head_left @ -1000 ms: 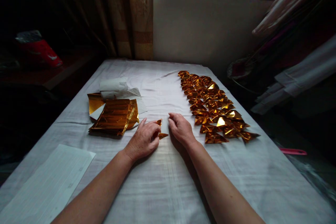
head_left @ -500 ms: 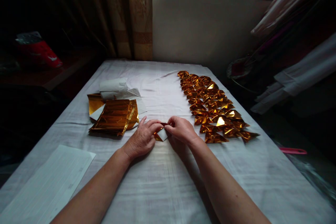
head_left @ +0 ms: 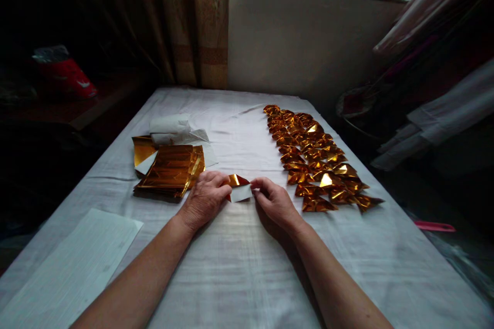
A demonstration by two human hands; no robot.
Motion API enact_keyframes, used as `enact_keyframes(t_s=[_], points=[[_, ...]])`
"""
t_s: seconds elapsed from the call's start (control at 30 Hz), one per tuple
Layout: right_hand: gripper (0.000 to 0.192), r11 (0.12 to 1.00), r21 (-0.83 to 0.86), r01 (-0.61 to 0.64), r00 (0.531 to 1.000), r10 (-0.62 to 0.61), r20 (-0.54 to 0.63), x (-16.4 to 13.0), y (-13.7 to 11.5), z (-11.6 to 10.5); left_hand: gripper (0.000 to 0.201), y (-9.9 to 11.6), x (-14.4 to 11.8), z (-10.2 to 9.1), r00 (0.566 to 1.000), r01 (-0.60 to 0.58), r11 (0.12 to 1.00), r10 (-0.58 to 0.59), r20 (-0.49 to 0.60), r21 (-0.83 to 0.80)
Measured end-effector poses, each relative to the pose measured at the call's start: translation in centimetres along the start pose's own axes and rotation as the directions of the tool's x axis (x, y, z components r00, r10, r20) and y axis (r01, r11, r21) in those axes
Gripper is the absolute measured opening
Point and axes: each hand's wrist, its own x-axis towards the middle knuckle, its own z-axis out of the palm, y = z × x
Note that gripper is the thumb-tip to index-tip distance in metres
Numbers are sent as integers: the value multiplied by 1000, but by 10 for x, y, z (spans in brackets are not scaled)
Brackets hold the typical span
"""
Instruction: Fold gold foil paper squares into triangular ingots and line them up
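Note:
Between my hands is a partly folded sheet of gold foil paper (head_left: 241, 194), its pale back and a shiny gold flap both showing. My left hand (head_left: 208, 193) is closed on its left end, thumb toward me. The fingertips of my right hand (head_left: 275, 199) pinch its right corner. Left of my left hand lies a stack of gold foil sheets (head_left: 165, 169). To the right, folded gold foil pieces (head_left: 318, 164) stand in several rows on the white cloth-covered table (head_left: 239, 267).
Crumpled white paper (head_left: 170, 126) lies behind the stack. A flat pale sheet (head_left: 77, 262) rests at the front left. A red container (head_left: 65, 77) stands on a dark side surface. Beyond the right edge are a pink handle (head_left: 436, 226) and hanging clothes (head_left: 459, 97).
My hands have moved apart, and the foil paper between them shows a wider pale strip and a raised gold flap. The view has shifted slightly.

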Motion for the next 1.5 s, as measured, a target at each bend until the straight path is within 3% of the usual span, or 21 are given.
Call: enact_keyframes(t_s=[0.17,0.4,0.7,0.97,1.37,1.5], points=[[22,986,-45,160,985,-162,-57,1,5,2,11,7,-2,-5,996,9,999,-13,92,47],[20,930,-222,292,954,-300,-4,4,10,4,12,32,-3,-3,990,41,999,-45,135,33],[9,941,-219,257,964,-265,-7,3,1,3,10,43,-6,-7,982,75,995,-61,180,-72],[12,970,-208,123,986,-143,-85,2,-2,9,32,42,-8,-6,992,13,994,1,128,-111],[16,997,-80,6,999,-10,-49,7,-9,3,33,40,-13,-5,992,-18,992,33,122,-123],[16,987,-159,-23,998,13,-64,10,-12,5,32,41,-13,-5,990,-20,994,35,137,-106]])
